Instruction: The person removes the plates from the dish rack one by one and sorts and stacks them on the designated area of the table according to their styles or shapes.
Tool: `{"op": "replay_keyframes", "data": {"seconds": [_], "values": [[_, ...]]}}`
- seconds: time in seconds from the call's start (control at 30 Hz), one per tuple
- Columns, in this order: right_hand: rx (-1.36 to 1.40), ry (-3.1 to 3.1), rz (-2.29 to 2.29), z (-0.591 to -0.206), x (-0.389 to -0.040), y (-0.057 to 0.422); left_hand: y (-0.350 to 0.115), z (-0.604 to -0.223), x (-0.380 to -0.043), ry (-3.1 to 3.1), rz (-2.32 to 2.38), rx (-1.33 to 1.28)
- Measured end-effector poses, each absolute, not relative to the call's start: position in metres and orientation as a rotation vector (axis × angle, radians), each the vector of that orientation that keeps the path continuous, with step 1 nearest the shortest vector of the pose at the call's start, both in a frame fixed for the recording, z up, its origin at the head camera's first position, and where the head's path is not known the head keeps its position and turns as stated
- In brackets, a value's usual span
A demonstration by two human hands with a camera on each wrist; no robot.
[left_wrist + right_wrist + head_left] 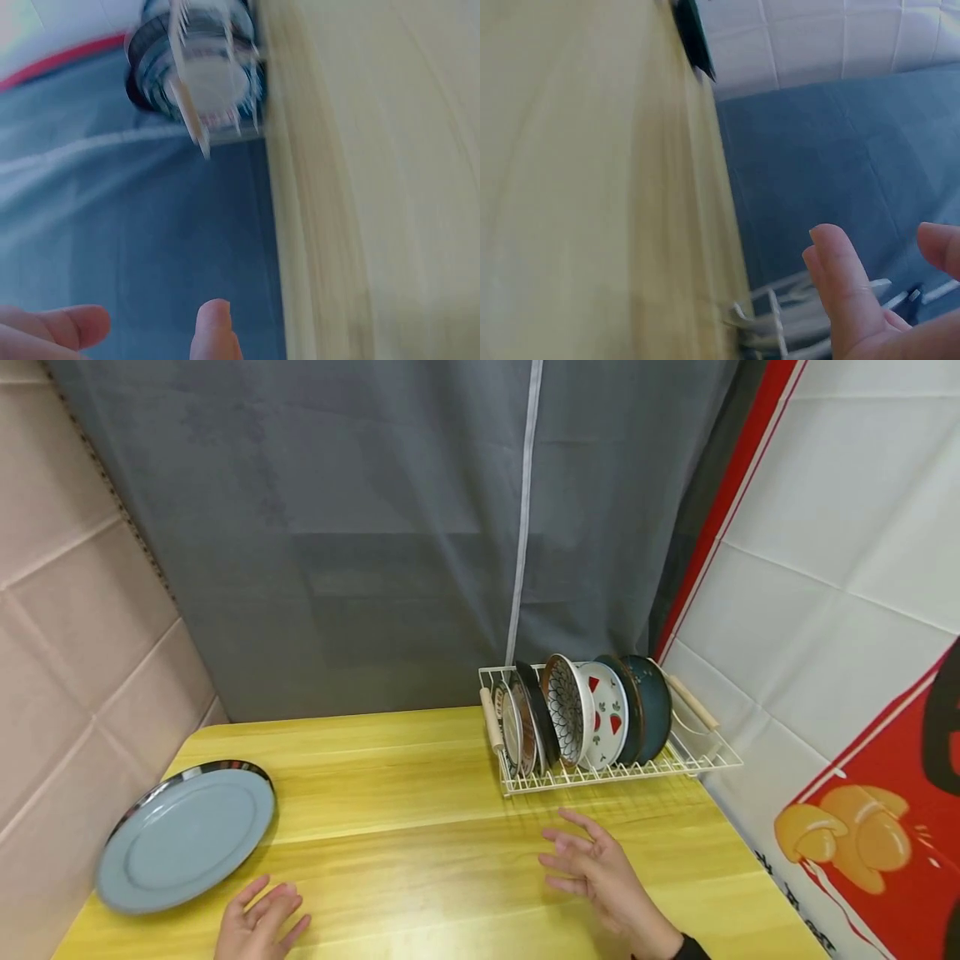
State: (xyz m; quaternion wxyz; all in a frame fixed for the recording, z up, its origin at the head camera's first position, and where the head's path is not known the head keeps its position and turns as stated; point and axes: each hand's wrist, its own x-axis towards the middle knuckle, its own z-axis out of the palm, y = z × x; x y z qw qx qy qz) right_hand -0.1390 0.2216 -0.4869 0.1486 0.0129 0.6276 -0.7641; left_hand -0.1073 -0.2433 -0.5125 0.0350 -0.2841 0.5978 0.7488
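Note:
My left hand (261,922) hovers over the near left part of the wooden table, fingers loosely bent and holding nothing. Close to it lies a large light-blue oval plate (187,839), with a shiny dark-rimmed plate or tray (236,766) showing from under its far edge. In front of the white wire dish rack (600,778), my right hand (596,872) is held with fingers spread and nothing in its grasp. Several dishes stand on edge in the rack: a black plate (538,714), a patterned bowl (566,710), a white strawberry-print plate (606,718) and a dark blue dish (651,710).
The yellow wood-grain table (375,827) ends at a grey curtain (375,568) behind. Pale tiled sheeting (60,652) borders the left side, and a white and red printed wall (840,568) the right. Wooden handles (491,718) rise on the rack's sides.

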Motion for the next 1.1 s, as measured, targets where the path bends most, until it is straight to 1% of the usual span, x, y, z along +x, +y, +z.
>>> {"op": "replay_keyframes", "data": {"seconds": [0.13, 0.3, 0.47, 0.63, 0.8, 0.97, 1.1], "values": [[0.105, 1.858, -2.266, -0.477, -0.146, 0.232, -0.210, -0.520, -0.107, 1.869, 2.302, -0.726], [0.189, 1.943, -2.346, -0.469, -0.156, 0.247, -0.178, -0.539, -0.105, 1.912, 2.332, -0.509], [0.219, 1.986, -2.427, -0.463, -0.165, 0.268, -0.148, -0.533, -0.097, 1.979, 2.207, -0.453], [0.188, 1.943, -2.525, -0.453, -0.177, 0.298, -0.130, -0.527, -0.091, 1.976, 2.148, -0.358], [0.254, 1.911, -2.601, -0.440, -0.191, 0.326, -0.118, -0.526, -0.090, 1.912, 2.157, -0.297], [0.437, 2.022, -2.574, -0.429, -0.212, 0.347, -0.105, -0.529, -0.088, 1.847, 2.167, -0.235], [0.593, 2.246, -2.474, -0.424, -0.231, 0.356, -0.097, -0.531, -0.086, 1.798, 2.179, -0.186]]}}
